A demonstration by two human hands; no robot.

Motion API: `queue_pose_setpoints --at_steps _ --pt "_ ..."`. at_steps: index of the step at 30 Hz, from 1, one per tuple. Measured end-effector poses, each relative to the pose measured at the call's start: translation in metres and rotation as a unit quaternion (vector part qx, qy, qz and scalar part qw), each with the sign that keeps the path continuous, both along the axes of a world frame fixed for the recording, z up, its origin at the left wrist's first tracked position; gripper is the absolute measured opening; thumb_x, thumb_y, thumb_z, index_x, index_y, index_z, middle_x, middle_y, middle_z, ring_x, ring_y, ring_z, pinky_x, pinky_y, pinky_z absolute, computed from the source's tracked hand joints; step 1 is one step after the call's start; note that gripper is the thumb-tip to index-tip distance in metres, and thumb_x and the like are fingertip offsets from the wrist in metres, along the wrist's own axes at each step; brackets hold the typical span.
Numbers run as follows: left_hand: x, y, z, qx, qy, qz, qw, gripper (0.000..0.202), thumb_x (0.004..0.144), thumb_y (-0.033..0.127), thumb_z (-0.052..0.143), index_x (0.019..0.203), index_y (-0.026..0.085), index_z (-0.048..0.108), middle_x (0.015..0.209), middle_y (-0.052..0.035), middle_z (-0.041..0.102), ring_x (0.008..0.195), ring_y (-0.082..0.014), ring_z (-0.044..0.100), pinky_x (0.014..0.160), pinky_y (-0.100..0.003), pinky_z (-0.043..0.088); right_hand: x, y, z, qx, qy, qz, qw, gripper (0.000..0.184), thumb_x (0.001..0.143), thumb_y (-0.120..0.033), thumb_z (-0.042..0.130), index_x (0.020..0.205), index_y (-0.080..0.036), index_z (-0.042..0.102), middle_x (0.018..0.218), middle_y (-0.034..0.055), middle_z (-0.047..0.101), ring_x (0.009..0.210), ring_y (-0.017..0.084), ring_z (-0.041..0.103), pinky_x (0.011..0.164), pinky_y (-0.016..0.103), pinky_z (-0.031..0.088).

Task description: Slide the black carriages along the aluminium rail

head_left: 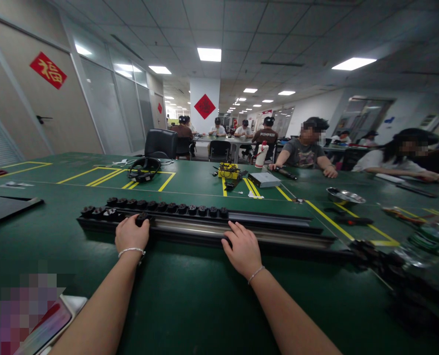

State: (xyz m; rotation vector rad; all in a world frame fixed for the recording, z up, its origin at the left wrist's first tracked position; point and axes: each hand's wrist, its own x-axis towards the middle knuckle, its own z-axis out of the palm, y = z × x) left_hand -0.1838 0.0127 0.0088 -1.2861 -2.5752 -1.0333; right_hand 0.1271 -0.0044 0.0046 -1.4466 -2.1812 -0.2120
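Observation:
Two long black rails with shiny metal channels lie side by side across the green table. My left hand (131, 236) pinches a small black roller-like piece (143, 218) at the front rail (193, 228), thumb on its right side. My right hand (244, 248) rests on the same rail further right, its fingers spread and holding nothing. Several similar black pieces (182, 209) stand in a row along the left part of the rear rail (273, 219). A few more (98, 212) sit at the left end of the front rail. The underside of the pinched piece is hidden.
A phone (51, 323) lies near my left forearm. Dark parts (367, 254) and a plastic bottle (431, 239) lie right, below a metal bowl (345, 195). Further back are a headset (144, 169), a yellow item (229, 170), a grey box (264, 179) and a seated person (306, 153).

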Motion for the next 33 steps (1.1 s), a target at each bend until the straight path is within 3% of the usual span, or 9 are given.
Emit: queue_pose_setpoints --at_steps 33 --pt "-0.0020 0.0023 -0.0030 -0.027 0.010 0.008 1.000 0.050 0.075 0.046 0.045 0.113 0.017 0.058 0.116 -0.0132 0.058 0.121 -0.0239 0.039 0.096 -0.036 0.035 -0.0002 -0.0001 0.0005 0.007 0.001 -0.002 1.000 0.028 0.084 -0.037 0.040 0.094 -0.025 0.063 0.128 0.0023 0.050 0.120 0.021 0.039 0.093 0.037 0.031"
